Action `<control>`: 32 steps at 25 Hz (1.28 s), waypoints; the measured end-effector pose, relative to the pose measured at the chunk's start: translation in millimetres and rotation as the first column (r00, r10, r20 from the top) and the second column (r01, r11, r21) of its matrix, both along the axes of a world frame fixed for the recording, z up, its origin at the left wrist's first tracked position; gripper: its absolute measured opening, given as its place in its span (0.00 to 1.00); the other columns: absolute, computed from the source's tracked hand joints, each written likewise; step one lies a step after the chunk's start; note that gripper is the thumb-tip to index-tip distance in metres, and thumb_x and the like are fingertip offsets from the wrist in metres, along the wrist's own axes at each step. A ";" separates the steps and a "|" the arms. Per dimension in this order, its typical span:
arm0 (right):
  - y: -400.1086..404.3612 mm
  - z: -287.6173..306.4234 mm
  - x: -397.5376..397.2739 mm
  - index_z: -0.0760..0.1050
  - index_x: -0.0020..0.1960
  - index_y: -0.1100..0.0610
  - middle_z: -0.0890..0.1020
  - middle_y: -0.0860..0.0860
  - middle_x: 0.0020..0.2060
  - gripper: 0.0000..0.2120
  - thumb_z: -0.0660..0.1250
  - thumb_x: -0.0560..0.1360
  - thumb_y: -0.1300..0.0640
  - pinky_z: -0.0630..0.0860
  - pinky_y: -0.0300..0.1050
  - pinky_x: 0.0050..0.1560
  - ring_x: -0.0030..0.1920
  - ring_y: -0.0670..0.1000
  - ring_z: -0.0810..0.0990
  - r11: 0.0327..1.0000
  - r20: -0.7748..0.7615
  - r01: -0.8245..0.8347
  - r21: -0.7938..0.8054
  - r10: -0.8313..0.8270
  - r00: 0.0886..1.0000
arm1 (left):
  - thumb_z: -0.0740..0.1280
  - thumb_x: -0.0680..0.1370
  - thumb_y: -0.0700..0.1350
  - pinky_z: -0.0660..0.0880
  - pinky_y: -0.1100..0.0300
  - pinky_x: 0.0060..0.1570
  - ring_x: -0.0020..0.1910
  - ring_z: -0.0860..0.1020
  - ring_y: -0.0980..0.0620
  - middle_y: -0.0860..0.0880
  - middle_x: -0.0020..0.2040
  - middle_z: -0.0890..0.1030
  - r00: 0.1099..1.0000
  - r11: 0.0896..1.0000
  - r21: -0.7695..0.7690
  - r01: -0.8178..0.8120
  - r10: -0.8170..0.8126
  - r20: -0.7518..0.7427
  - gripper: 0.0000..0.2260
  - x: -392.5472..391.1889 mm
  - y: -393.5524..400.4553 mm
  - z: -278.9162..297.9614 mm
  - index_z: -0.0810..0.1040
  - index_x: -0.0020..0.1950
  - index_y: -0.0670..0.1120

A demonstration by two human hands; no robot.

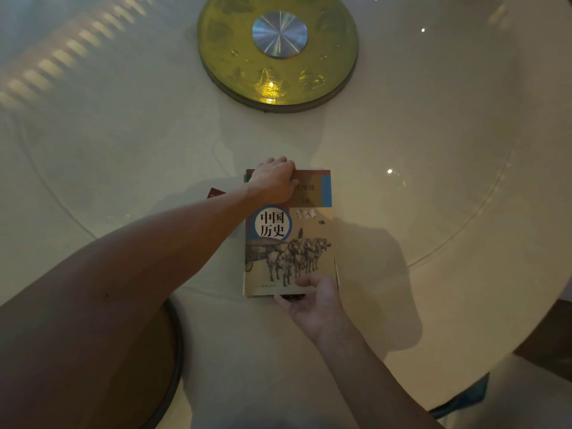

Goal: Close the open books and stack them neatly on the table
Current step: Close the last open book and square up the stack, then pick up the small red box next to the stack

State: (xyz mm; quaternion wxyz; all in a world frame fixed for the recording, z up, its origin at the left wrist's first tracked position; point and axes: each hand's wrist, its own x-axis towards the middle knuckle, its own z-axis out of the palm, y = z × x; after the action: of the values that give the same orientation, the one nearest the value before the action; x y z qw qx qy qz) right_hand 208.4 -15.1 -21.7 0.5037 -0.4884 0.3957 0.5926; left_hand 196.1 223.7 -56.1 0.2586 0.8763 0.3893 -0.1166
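At the left edge, near you, a dark round stool seat [148, 366] sits under your left forearm, below the glass and well clear of the work, so ignore it. Moving right, a small dark red corner [215, 192] pokes out from under your left wrist, just beside the stack; probably another book, cannot tell if open or shut, and it likely needs squaring in. Your left hand [274, 181] lies palm down on the far left corner of the closed paperback history textbook with the horse-and-chariot cover [289, 243], fingers curled over the far edge, tips hidden. That book tops a small pile on the pale glass round table [123, 156], near your edge of it; edges of another book show at the far left corner. Your right hand [309, 301] takes the near edge, thumb on the cover, fingers underneath pinching the pile. Judgement: paperbacks, light, bendy, glossy covers that slide on each other and on glass, so hold opposite edges as now and tap flush, don't lift by one cover. Farther off, the yellow-green disc turntable with a silver metal hub [278, 51] is well apart and no obstacle. Right of the books the glass is bare; a blue object [470, 394] low right is off the table, unclear what.
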 end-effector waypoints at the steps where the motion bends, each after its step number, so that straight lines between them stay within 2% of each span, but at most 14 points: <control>1: -1.1 1.4 0.4 0.74 0.59 0.68 0.78 0.67 0.64 0.16 0.59 0.73 0.70 0.72 0.62 0.71 0.66 0.67 0.76 1.000 0.001 -0.011 0.011 0.011 1.000 | 0.60 0.83 0.51 0.69 0.45 0.67 0.65 0.74 0.41 0.43 0.65 0.76 1.000 1.000 0.011 0.011 -0.011 -0.021 0.18 0.8 0.0 -0.2 0.73 0.69 0.43; 3: -8.0 4.4 -1.3 0.75 0.59 0.68 0.79 0.67 0.59 0.14 0.61 0.74 0.67 0.80 0.58 0.62 0.59 0.65 0.80 0.997 0.039 -0.076 -0.006 0.076 0.996 | 0.59 0.83 0.51 0.63 0.42 0.73 0.71 0.71 0.40 0.42 0.70 0.74 1.000 1.000 0.014 0.015 -0.014 -0.017 0.22 -5.1 -3.5 1.1 0.68 0.75 0.44; 6: -24.7 -5.6 9.0 0.75 0.49 0.61 0.77 0.61 0.43 0.06 0.64 0.75 0.58 0.76 0.52 0.39 0.41 0.59 0.78 0.930 0.331 -0.178 -0.321 0.286 0.899 | 0.60 0.84 0.47 0.61 0.42 0.77 0.75 0.67 0.43 0.43 0.75 0.71 0.939 0.979 -0.012 -0.202 0.197 0.280 0.23 -24.5 -31.2 11.8 0.65 0.78 0.43; 9: -24.2 -16.3 37.8 0.78 0.60 0.66 0.79 0.65 0.56 0.22 0.63 0.71 0.53 0.75 0.57 0.55 0.56 0.64 0.78 0.770 0.646 -0.203 -0.605 0.624 0.441 | 0.60 0.83 0.45 0.79 0.50 0.59 0.61 0.76 0.48 0.47 0.63 0.75 0.626 0.761 -0.262 -0.594 0.641 0.443 0.18 -62.7 -90.9 10.6 0.72 0.72 0.46; 11: -14.8 -18.1 51.1 0.76 0.66 0.66 0.76 0.64 0.62 0.21 0.62 0.79 0.55 0.69 0.54 0.65 0.64 0.63 0.73 0.580 0.618 -0.392 -0.714 0.786 0.037 | 0.62 0.79 0.50 0.81 0.53 0.52 0.56 0.78 0.50 0.48 0.59 0.76 0.511 0.578 -0.388 -0.718 0.816 0.270 0.17 -92.6 -126.1 0.3 0.76 0.67 0.47; 13: -6.7 -19.6 56.0 0.80 0.56 0.64 0.77 0.63 0.55 0.15 0.59 0.81 0.56 0.71 0.54 0.60 0.59 0.62 0.75 0.436 0.580 -0.509 -0.742 0.799 -0.161 | 0.63 0.77 0.50 0.82 0.62 0.43 0.46 0.81 0.51 0.46 0.50 0.82 0.339 0.329 -0.545 -0.772 0.937 0.084 0.12 -108.9 -148.4 -5.0 0.80 0.53 0.45; 14: -5.4 -21.5 55.7 0.79 0.45 0.61 0.77 0.61 0.47 0.13 0.58 0.81 0.57 0.72 0.53 0.51 0.51 0.60 0.76 0.429 0.589 -0.537 -0.726 0.792 -0.163 | 0.63 0.78 0.45 0.77 0.68 0.34 0.40 0.80 0.52 0.46 0.42 0.83 0.287 0.248 -0.602 -0.759 0.957 0.033 0.08 -111.2 -156.6 -1.8 0.80 0.47 0.44; 16: -1.6 -22.6 53.7 0.67 0.32 0.56 0.72 0.57 0.34 0.16 0.58 0.79 0.59 0.65 0.50 0.37 0.38 0.56 0.73 0.449 0.592 -0.551 -0.703 0.799 -0.104 | 0.62 0.79 0.37 0.72 0.67 0.27 0.36 0.78 0.52 0.45 0.38 0.84 0.302 0.244 -0.612 -0.752 0.953 0.009 0.10 -107.5 -165.2 3.3 0.83 0.45 0.44; 20: 5.0 -15.6 43.9 0.64 0.30 0.54 0.70 0.53 0.29 0.16 0.60 0.76 0.58 0.62 0.46 0.32 0.31 0.53 0.68 0.441 0.567 -0.552 -0.707 0.821 -0.070 | 0.61 0.71 0.47 0.81 0.46 0.50 0.50 0.82 0.39 0.37 0.50 0.81 0.343 0.282 -0.545 -0.790 0.939 -0.011 0.15 -100.8 -169.7 3.3 0.84 0.49 0.44; 23: 2.6 -12.9 45.3 0.63 0.30 0.54 0.67 0.51 0.27 0.15 0.60 0.75 0.57 0.59 0.46 0.31 0.29 0.52 0.65 0.437 0.566 -0.580 -0.688 0.823 -0.051 | 0.60 0.70 0.51 0.79 0.43 0.58 0.56 0.79 0.38 0.41 0.55 0.77 0.390 0.292 -0.554 -0.780 0.918 -0.066 0.21 -102.0 -168.1 8.2 0.83 0.56 0.45; 25: 6.1 -10.7 48.1 0.73 0.35 0.56 0.76 0.53 0.34 0.11 0.61 0.75 0.54 0.69 0.47 0.36 0.34 0.55 0.73 0.383 0.534 -0.578 -0.721 0.838 -0.111 | 0.63 0.76 0.46 0.79 0.49 0.53 0.53 0.81 0.43 0.46 0.52 0.80 0.402 0.304 -0.595 -0.744 0.915 -0.036 0.11 -108.6 -163.6 19.7 0.79 0.55 0.46; 27: 19.8 -4.8 42.2 0.79 0.59 0.59 0.80 0.58 0.54 0.16 0.62 0.77 0.52 0.77 0.52 0.53 0.53 0.58 0.79 0.381 0.558 -0.509 -0.772 0.790 -0.255 | 0.63 0.79 0.43 0.79 0.49 0.49 0.50 0.80 0.45 0.47 0.49 0.80 0.377 0.349 -0.539 -0.766 0.924 0.062 0.06 -123.2 -145.9 23.6 0.74 0.55 0.46; 30: 64.1 16.1 8.1 0.73 0.72 0.58 0.76 0.54 0.65 0.20 0.60 0.81 0.59 0.75 0.51 0.65 0.65 0.54 0.76 0.483 0.783 -0.651 -0.586 0.544 -0.301 | 0.65 0.78 0.41 0.79 0.50 0.56 0.55 0.79 0.45 0.43 0.58 0.78 0.297 0.369 -0.357 -0.858 0.924 0.242 0.16 -146.4 -99.5 19.1 0.75 0.66 0.41; 32: 98.2 22.2 -16.5 0.71 0.74 0.59 0.76 0.55 0.68 0.21 0.59 0.81 0.63 0.72 0.50 0.69 0.68 0.53 0.74 0.330 0.831 -0.795 -0.509 0.428 -0.355 | 0.66 0.79 0.42 0.76 0.50 0.63 0.63 0.76 0.44 0.41 0.66 0.73 0.337 0.389 -0.309 -0.868 0.918 0.210 0.22 -158.2 -74.4 17.8 0.71 0.73 0.41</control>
State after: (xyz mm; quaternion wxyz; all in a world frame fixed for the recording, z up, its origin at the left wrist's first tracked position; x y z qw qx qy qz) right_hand 191.8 83.1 0.5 0.2580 -0.7702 -0.4504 0.3706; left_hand 37.9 149.4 -38.3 0.4052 0.5027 0.7435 0.1738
